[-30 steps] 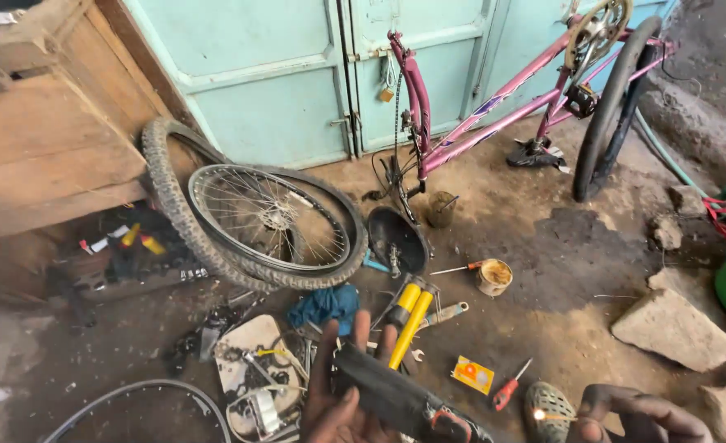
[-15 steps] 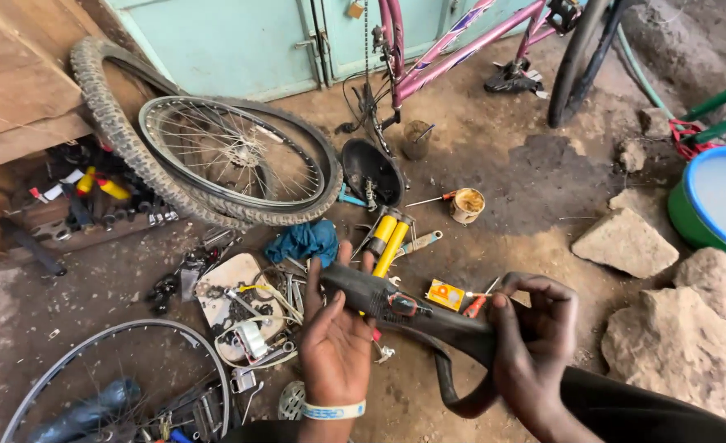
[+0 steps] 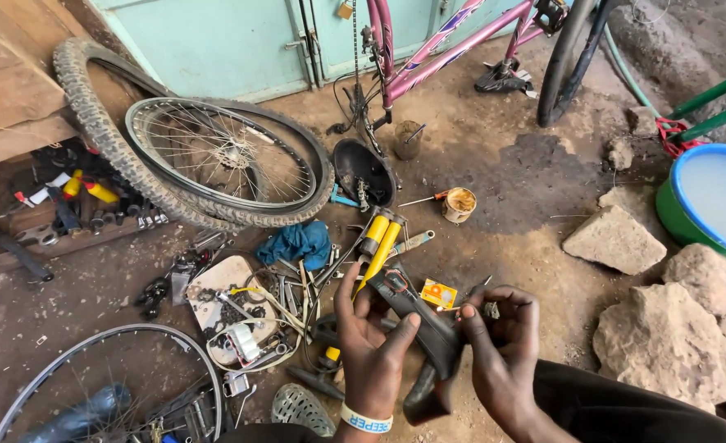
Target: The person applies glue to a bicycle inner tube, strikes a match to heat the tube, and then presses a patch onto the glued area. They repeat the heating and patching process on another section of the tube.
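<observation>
Ahead of my hands, one spoked wheel (image 3: 223, 160) and one yellow pump (image 3: 377, 242); to their right, three rocks (image 3: 617, 239); to their left, another bare rim (image 3: 109, 377).

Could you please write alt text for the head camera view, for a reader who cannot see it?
Two bare hands, left hand and right hand, hold a folded black inner tube over a dirt floor strewn with tools. Around them lie a yellow pump, a spoked wheel, a pink bicycle frame, rocks and a green basin.

Black inner tube (image 3: 428, 328), folded, red-patched
</observation>
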